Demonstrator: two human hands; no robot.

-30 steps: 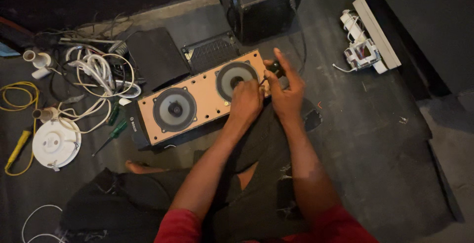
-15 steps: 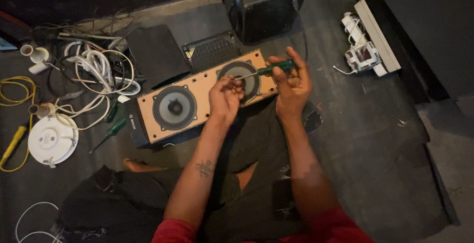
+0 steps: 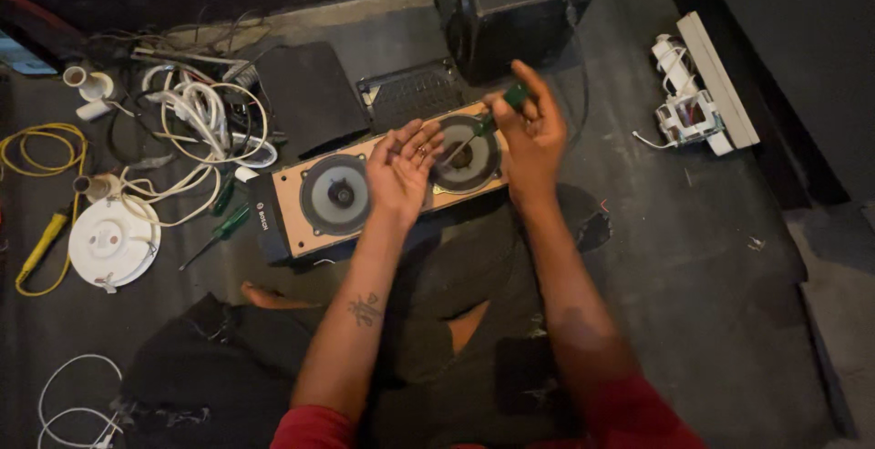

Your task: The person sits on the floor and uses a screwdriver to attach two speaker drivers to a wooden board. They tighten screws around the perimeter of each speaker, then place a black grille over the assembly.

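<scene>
While the right hand (image 3: 536,130) closes its fingers around the green handle of a screwdriver (image 3: 488,124), the thin shaft slants down to the right speaker cone (image 3: 465,154) and the tip seems to rest near the edge of that cone. The left hand (image 3: 404,168) is open, palm up, fingers a little curled; something small may lie on the palm, but I cannot tell. It hovers over the middle of the wooden speaker panel (image 3: 387,180), which lies flat on the dark floor before the person's crossed legs, with 2 round cones in it. The panel looks stiff and rather heavy, best held at its 2 short ends; the cones look thin and easy to dent. The screwdriver is light, and its handle gives good grip. At left lie white cables (image 3: 196,116) and 2 more green screwdrivers (image 3: 223,226).
</scene>
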